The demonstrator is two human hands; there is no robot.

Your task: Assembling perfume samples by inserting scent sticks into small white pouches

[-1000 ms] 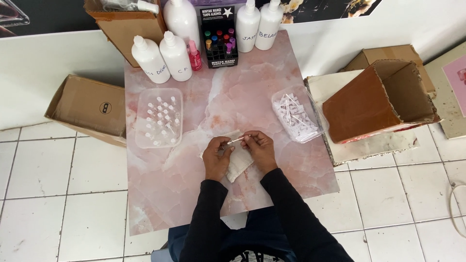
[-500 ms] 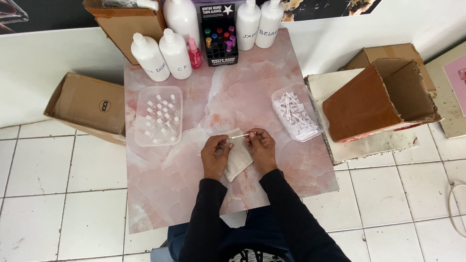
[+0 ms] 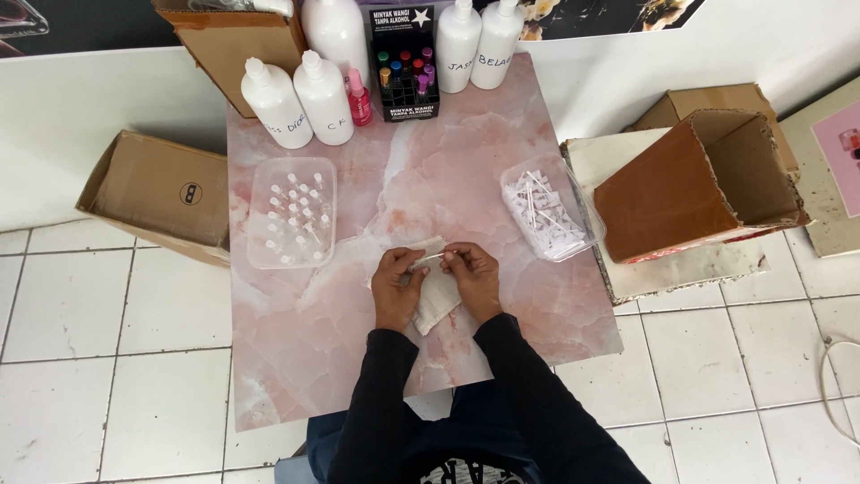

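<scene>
Both hands meet over the middle of a pink marble table (image 3: 340,376). My left hand (image 3: 395,287) and my right hand (image 3: 472,278) pinch the two ends of a thin white stick-like piece (image 3: 430,258) held level between them. Under the hands lies a small white cloth (image 3: 436,300), partly hidden by the fingers. A clear tray (image 3: 291,213) of several small clear vials stands to the left. To the right, a clear tub (image 3: 548,210) holds several white sticks.
White bottles (image 3: 276,104) and a black box of coloured vials (image 3: 403,67) line the table's far edge, with a pink bottle (image 3: 359,99) between. Open cardboard boxes stand at the left (image 3: 157,193) and right (image 3: 699,184) on the white tiled floor.
My hands have stayed together over the cloth, with only small finger shifts around the white stick. Nothing else has moved.
</scene>
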